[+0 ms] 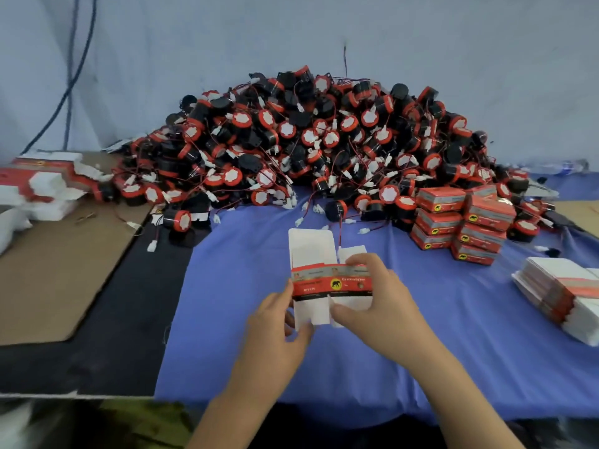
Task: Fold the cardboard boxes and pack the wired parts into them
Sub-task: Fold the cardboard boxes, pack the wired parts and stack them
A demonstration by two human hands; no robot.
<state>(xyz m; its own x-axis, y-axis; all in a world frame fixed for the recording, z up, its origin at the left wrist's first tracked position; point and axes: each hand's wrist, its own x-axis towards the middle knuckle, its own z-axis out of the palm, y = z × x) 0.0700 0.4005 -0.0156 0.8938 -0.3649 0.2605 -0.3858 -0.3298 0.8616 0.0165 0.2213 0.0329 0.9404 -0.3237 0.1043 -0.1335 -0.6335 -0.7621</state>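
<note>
A blue cloth covers most of the tabletop, whose dark bare surface shows at the left. Behind it stands a pale wall, and dark cables hang down it at the left.

At the back of the cloth lies a very big heap of wired parts: round black bodies with red rims and white faces, with thin red and black wires and small white plugs. The heap reaches from the left edge of the cloth to the right side.

On the left, a flat brown cardboard sheet lies on the tabletop. Behind it is a loose pile of flat box blanks, white and red.

At the right edge, a neat stack of flat blanks lies on the cloth. Near the heap, a stack of finished red boxes stands in two columns that touch each other.

In the middle, above the cloth, both hands hold one unfolded box, white with a red band and a yellow elephant mark; its flaps are open at top and bottom. The left hand has its fingers clamped on the lower left edge. The right hand has its fingers clamped on the right side, with the thumb on the lower flap.
</note>
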